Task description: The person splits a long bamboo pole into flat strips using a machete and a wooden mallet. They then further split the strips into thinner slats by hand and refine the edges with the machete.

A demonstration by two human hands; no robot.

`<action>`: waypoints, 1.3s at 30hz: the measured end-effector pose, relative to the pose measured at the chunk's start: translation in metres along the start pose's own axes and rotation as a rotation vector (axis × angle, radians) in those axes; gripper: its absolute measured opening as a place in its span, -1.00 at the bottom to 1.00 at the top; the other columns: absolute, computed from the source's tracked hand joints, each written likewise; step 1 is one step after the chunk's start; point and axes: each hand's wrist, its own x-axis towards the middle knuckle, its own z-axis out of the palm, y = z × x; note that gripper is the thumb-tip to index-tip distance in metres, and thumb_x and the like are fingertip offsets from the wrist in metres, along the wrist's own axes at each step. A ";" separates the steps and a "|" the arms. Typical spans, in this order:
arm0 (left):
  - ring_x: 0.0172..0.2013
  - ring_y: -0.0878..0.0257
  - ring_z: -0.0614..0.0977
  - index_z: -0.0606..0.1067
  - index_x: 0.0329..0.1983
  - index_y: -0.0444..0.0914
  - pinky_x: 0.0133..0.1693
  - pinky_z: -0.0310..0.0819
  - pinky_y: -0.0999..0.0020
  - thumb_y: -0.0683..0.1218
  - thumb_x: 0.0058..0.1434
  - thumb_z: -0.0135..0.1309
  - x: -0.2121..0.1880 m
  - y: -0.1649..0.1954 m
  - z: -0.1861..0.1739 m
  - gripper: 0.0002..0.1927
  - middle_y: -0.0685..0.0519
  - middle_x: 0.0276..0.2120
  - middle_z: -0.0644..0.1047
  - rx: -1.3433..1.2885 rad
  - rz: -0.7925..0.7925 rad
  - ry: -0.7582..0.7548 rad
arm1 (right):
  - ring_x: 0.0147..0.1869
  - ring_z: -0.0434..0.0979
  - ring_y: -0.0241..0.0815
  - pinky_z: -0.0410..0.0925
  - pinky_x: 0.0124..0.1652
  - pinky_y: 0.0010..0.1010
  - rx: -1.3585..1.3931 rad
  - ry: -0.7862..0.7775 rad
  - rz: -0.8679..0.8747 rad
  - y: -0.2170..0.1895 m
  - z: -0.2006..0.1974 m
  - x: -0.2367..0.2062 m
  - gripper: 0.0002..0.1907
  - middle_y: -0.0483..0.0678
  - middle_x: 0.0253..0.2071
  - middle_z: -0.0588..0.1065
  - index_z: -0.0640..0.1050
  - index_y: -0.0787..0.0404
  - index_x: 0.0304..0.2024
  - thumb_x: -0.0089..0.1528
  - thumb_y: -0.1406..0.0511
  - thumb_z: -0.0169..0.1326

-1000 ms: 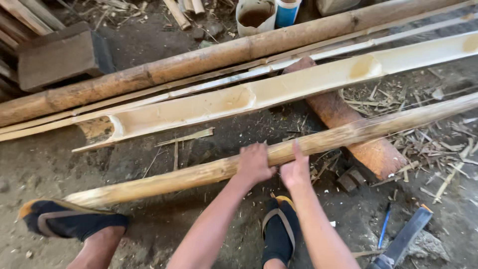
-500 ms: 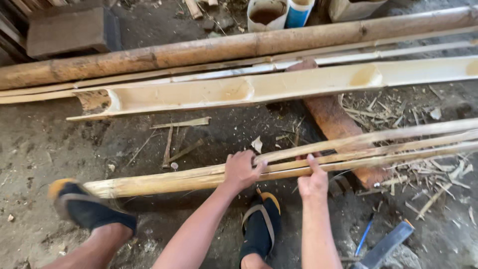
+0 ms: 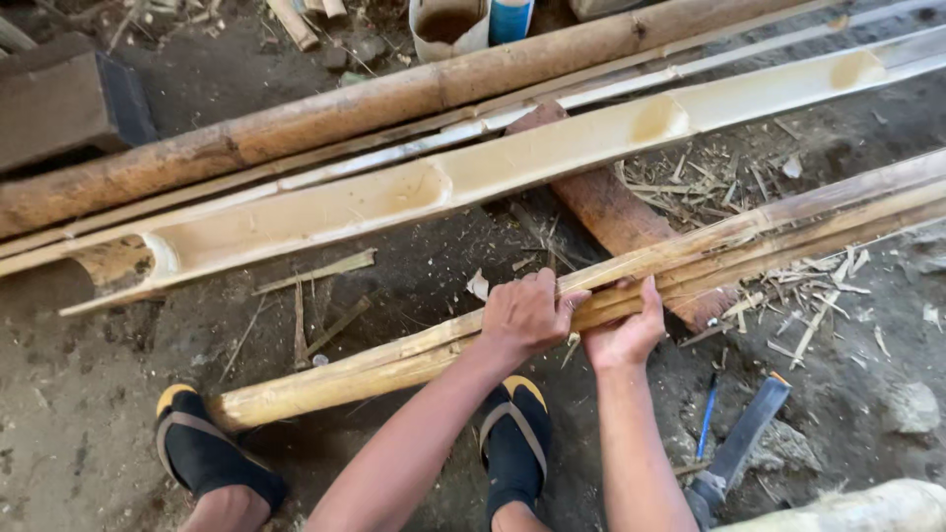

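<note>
Both hands grip a long split bamboo pole (image 3: 394, 360) that lies slantwise across the dirt floor (image 3: 79, 414), its butt end low beside the left foot and its far end running off toward the upper right. The left hand (image 3: 527, 313) is curled over the top of the pole, fingers wrapped onto its far side. The right hand (image 3: 626, 330) sits just beside it, touching it, closed around the pole from below with the thumb up against the strips. Beyond the hands the pole opens into several long strips (image 3: 788, 227) that lie close together.

Past the pole's far side lies a halved bamboo trough (image 3: 443, 182), its pale hollow turned upward, and beyond that a whole round bamboo stem (image 3: 345, 113). A reddish wooden block (image 3: 611, 212) lies crosswise under the pole, and around it are splinters and shavings (image 3: 818, 296). On the pole's near side, two feet in dark sandals (image 3: 202, 453) stand on the dirt, and a heavy blade (image 3: 739, 443) rests on the ground to the right of the forearms.
</note>
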 end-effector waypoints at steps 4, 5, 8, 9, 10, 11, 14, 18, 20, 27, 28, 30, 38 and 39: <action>-0.24 -0.21 0.67 0.55 -0.28 -0.30 -0.09 0.53 -0.09 0.20 0.28 -0.04 0.016 -0.005 -0.026 -0.53 -0.30 -0.36 0.61 -0.054 0.001 0.022 | -0.26 0.36 -0.13 0.33 -0.04 -0.21 0.079 -0.056 0.067 0.001 0.032 -0.001 -0.45 -0.10 -0.41 0.33 0.33 0.12 -0.42 0.40 -0.15 -0.08; -0.22 -0.21 0.67 0.57 -0.29 -0.30 -0.08 0.53 -0.08 0.23 0.27 -0.04 0.022 -0.007 -0.032 -0.51 -0.30 -0.35 0.61 -0.085 -0.039 -0.010 | -0.28 0.35 -0.14 0.34 -0.03 -0.19 0.051 0.026 0.100 -0.001 0.036 -0.006 -0.42 -0.11 -0.44 0.32 0.32 0.11 -0.44 0.37 -0.19 -0.12; -0.17 -0.23 0.66 0.62 -0.31 -0.29 -0.05 0.53 -0.06 0.28 0.26 -0.04 0.036 -0.010 -0.039 -0.45 -0.31 -0.31 0.61 -0.115 -0.094 -0.024 | -0.38 0.29 -0.19 0.35 -0.10 -0.14 0.003 0.079 0.137 -0.010 0.044 -0.023 -0.38 -0.16 -0.52 0.27 0.32 0.07 -0.46 0.32 -0.27 -0.18; -0.16 -0.23 0.65 0.63 -0.30 -0.29 -0.03 0.53 -0.06 0.29 0.26 -0.04 0.039 -0.012 -0.038 -0.44 -0.31 -0.29 0.61 -0.098 -0.084 -0.018 | -0.42 0.27 -0.20 0.35 -0.13 -0.13 -0.012 0.086 0.139 -0.012 0.045 -0.030 -0.37 -0.18 -0.55 0.26 0.33 0.06 -0.47 0.30 -0.29 -0.20; -0.14 -0.24 0.65 0.63 -0.29 -0.29 -0.02 0.53 -0.06 0.30 0.27 -0.04 0.041 -0.012 -0.036 -0.43 -0.32 -0.27 0.61 -0.093 -0.076 -0.012 | -0.44 0.26 -0.21 0.34 -0.16 -0.15 -0.036 0.104 0.125 -0.015 0.046 -0.036 -0.36 -0.19 -0.56 0.25 0.32 0.05 -0.47 0.30 -0.30 -0.20; -0.13 -0.24 0.65 0.64 -0.30 -0.28 -0.01 0.52 -0.06 0.29 0.27 -0.06 0.042 -0.014 -0.033 -0.43 -0.32 -0.26 0.62 -0.096 -0.097 -0.032 | -0.46 0.25 -0.22 0.32 -0.18 -0.17 -0.048 0.108 0.115 -0.015 0.048 -0.039 -0.34 -0.20 -0.57 0.24 0.32 0.04 -0.48 0.30 -0.32 -0.20; -0.14 -0.23 0.64 0.65 -0.33 -0.28 -0.02 0.52 -0.06 0.28 0.31 -0.10 0.049 -0.019 -0.027 -0.42 -0.30 -0.27 0.62 -0.065 -0.081 -0.024 | -0.48 0.24 -0.23 0.33 -0.19 -0.18 -0.062 0.078 0.080 -0.017 0.050 -0.049 -0.34 -0.20 -0.58 0.22 0.32 0.05 -0.47 0.32 -0.32 -0.20; -0.40 -0.06 0.62 0.59 -0.40 -0.28 -0.23 0.53 -0.07 0.30 0.36 -0.17 0.070 -0.028 -0.041 -0.38 -0.15 -0.50 0.53 0.008 -0.036 -0.032 | -0.50 0.22 -0.25 0.30 -0.23 -0.22 -0.078 0.137 0.096 -0.024 0.047 -0.068 -0.34 -0.22 -0.59 0.21 0.30 0.03 -0.49 0.34 -0.32 -0.22; -0.53 0.12 0.48 0.55 -0.40 -0.27 -0.34 0.56 -0.05 0.29 0.42 -0.29 0.087 -0.033 -0.056 -0.36 0.00 -0.63 0.42 0.037 -0.104 -0.133 | -0.57 0.14 -0.29 0.22 -0.34 -0.29 -0.160 0.141 0.035 -0.032 0.039 -0.084 -0.31 -0.26 -0.62 0.16 0.26 -0.01 -0.51 0.37 -0.36 -0.25; -0.42 -0.07 0.65 0.53 -0.26 -0.29 -0.20 0.56 -0.02 0.40 0.31 -0.22 0.076 -0.032 -0.065 -0.32 -0.20 -0.50 0.57 0.234 0.115 0.045 | -0.55 0.12 -0.30 0.20 -0.36 -0.34 -0.170 0.222 0.036 -0.037 0.020 -0.096 -0.29 -0.23 -0.64 0.14 0.22 0.02 -0.57 0.38 -0.32 -0.29; -0.37 -0.08 0.66 0.54 -0.28 -0.30 -0.18 0.56 -0.01 0.42 0.30 -0.21 0.071 -0.030 -0.065 -0.29 -0.21 -0.45 0.58 0.182 0.063 0.058 | -0.56 0.11 -0.30 0.18 -0.39 -0.35 -0.171 0.230 0.035 -0.039 0.021 -0.092 -0.29 -0.23 -0.65 0.13 0.21 0.02 -0.58 0.37 -0.32 -0.29; -0.27 -0.10 0.67 0.58 -0.32 -0.32 -0.15 0.56 -0.01 0.45 0.27 -0.19 0.065 -0.029 -0.068 -0.24 -0.23 -0.34 0.61 0.105 -0.053 0.095 | -0.58 0.08 -0.30 0.15 -0.44 -0.36 -0.158 0.231 0.054 -0.039 0.023 -0.083 -0.28 -0.23 -0.68 0.11 0.20 0.02 -0.60 0.35 -0.33 -0.31; -0.26 -0.21 0.65 0.62 -0.37 -0.27 -0.11 0.52 -0.12 0.29 0.39 -0.36 0.074 -0.022 -0.070 -0.31 -0.24 -0.36 0.62 0.074 -0.094 0.067 | -0.66 -0.02 -0.33 0.05 -0.56 -0.45 -0.130 0.168 0.047 -0.006 -0.004 -0.039 -0.31 -0.27 -0.72 0.07 0.16 -0.03 -0.67 0.37 -0.24 -0.10; -0.25 -0.21 0.65 0.63 -0.40 -0.25 -0.12 0.53 -0.12 0.29 0.39 -0.38 0.072 -0.027 -0.069 -0.30 -0.22 -0.36 0.62 0.080 -0.137 0.055 | -0.68 -0.03 -0.33 0.05 -0.58 -0.46 -0.091 0.138 0.076 -0.001 -0.007 -0.033 -0.31 -0.27 -0.74 0.06 0.15 -0.03 -0.70 0.35 -0.23 -0.10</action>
